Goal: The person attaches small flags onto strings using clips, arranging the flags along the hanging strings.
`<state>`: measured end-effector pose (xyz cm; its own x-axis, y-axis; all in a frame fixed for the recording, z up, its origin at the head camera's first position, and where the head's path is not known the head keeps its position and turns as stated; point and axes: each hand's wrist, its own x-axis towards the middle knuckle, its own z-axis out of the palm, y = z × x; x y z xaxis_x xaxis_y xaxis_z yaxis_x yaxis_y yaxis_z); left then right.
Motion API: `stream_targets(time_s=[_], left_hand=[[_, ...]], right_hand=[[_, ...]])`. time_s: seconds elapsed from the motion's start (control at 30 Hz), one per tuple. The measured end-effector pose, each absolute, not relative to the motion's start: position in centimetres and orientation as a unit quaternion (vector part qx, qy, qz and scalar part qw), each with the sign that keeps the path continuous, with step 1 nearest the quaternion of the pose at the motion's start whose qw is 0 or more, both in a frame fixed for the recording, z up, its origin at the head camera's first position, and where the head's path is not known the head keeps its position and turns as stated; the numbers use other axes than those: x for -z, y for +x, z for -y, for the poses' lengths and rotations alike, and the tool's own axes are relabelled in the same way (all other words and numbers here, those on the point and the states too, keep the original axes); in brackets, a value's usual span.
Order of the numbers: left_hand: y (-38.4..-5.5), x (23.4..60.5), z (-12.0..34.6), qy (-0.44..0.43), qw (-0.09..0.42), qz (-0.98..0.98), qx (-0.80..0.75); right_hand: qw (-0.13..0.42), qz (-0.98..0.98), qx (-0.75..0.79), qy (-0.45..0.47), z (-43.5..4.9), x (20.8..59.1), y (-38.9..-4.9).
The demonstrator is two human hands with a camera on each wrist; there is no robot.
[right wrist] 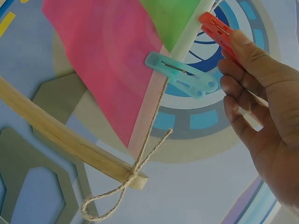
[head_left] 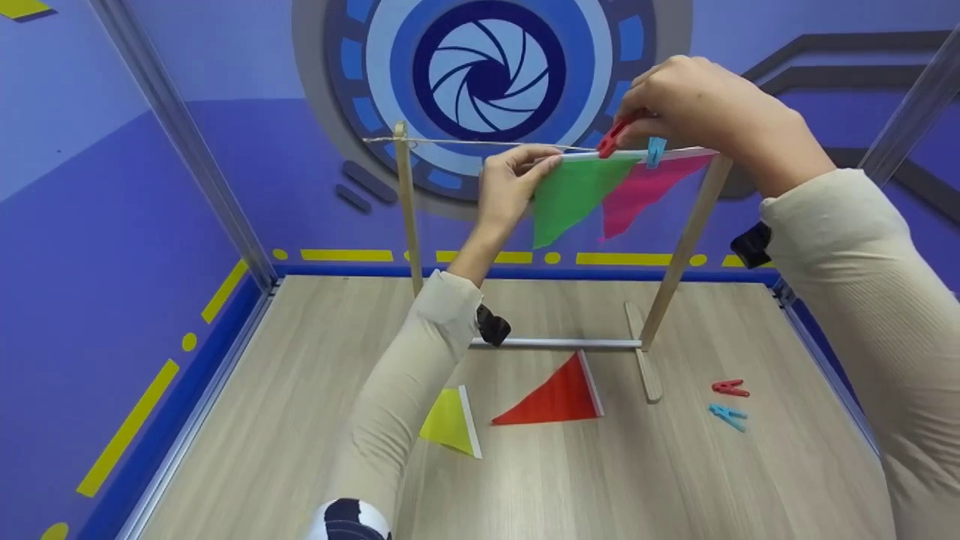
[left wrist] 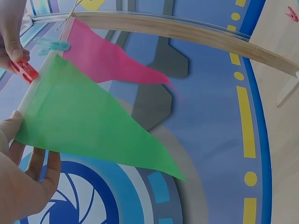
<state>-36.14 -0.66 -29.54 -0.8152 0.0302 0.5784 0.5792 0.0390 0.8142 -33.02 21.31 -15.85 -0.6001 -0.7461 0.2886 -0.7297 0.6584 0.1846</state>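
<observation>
Head view: left hand [head_left: 510,184] pinches the white edge of the green pennant [head_left: 577,195] near its left end; narrow grip. Right hand [head_left: 697,101] pinches a red clothespin [head_left: 615,139], nose at that same edge; cannot tell whether the pin is clamped on. Green pennant hangs point-down along the string [head_left: 480,142], left of the pink pennant [head_left: 649,191]. Blue clothespin [head_left: 655,152] sits where the two edges meet. On the table [head_left: 300,450]: yellow pennant [head_left: 451,420], red pennant [head_left: 555,394]; at right, a loose red pin [head_left: 730,388] and a loose blue pin [head_left: 727,416], near each other.
</observation>
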Motion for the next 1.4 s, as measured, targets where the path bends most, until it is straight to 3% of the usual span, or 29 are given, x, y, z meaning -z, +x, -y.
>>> stream_targets(time_s=[0.7,1.4], left_hand=[[-36.5,29.3,0.0,-0.217,0.247,0.702,0.632],[-36.4,29.0,-0.5,-0.198,0.234,0.719,0.624]], right_hand=[[0.126,0.913,0.052,0.385,-19.9,14.8,-33.7],[0.076,0.922,0.081,0.370,-18.3,14.9,-34.2]])
